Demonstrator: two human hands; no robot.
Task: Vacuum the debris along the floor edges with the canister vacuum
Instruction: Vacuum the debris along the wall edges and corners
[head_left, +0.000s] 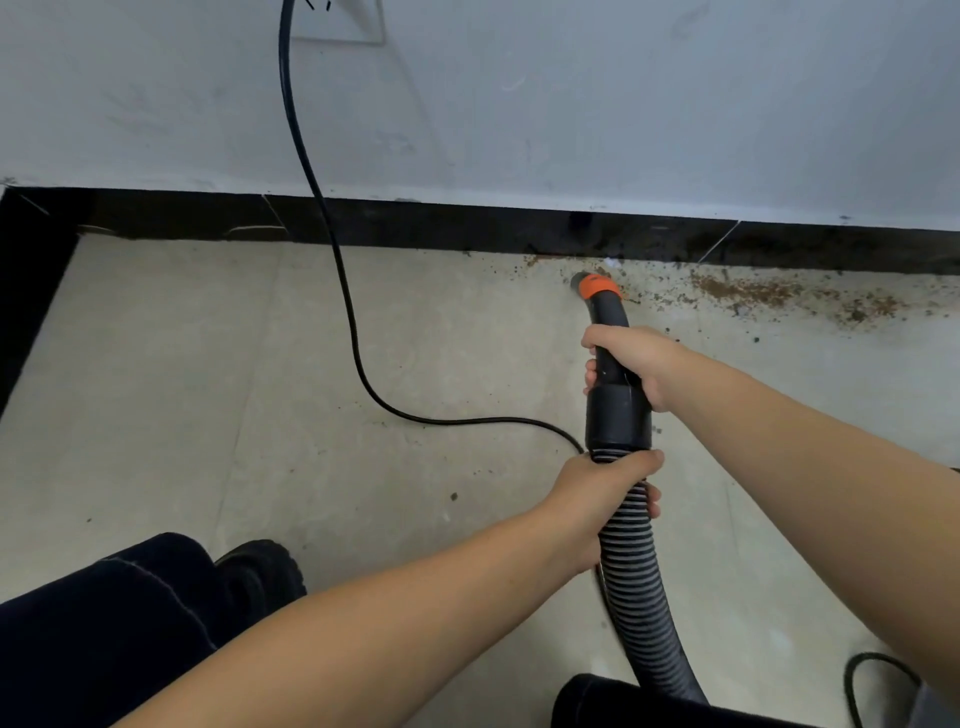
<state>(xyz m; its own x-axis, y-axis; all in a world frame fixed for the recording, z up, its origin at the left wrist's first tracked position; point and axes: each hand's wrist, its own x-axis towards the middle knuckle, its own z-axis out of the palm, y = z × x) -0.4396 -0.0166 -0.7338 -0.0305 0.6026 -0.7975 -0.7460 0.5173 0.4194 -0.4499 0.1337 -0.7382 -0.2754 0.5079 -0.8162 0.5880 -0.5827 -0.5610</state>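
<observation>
Nearest the camera, at 7 o'clock, a dark trouser leg (98, 618) and a black shoe (262, 571) are seen on the beige tiled floor (182, 389). From the lower edge at 5 o'clock, the ribbed vacuum hose (631, 587) rises toward the centre of the view. The hose is grasped by the left hand (605, 496), with fingers curled round the ribs just below the black cuff (618, 418). Just beyond the cuff, the curved black handle tube (610, 325) is grasped by the right hand (631, 364), with fingers wrapped round it. The tube ends in an orange collar (597, 286), and its mouth is held near the floor at 1 o'clock, just beside the black skirting board (467, 223). Brown debris (743, 291) is scattered along the floor edge from the tube mouth toward 2 o'clock. A black power cord (332, 249) is laid across the floor from behind the left hand and runs up the white wall (571, 104) toward 11 o'clock, where a white outlet plate (343, 23) is partly visible.
</observation>
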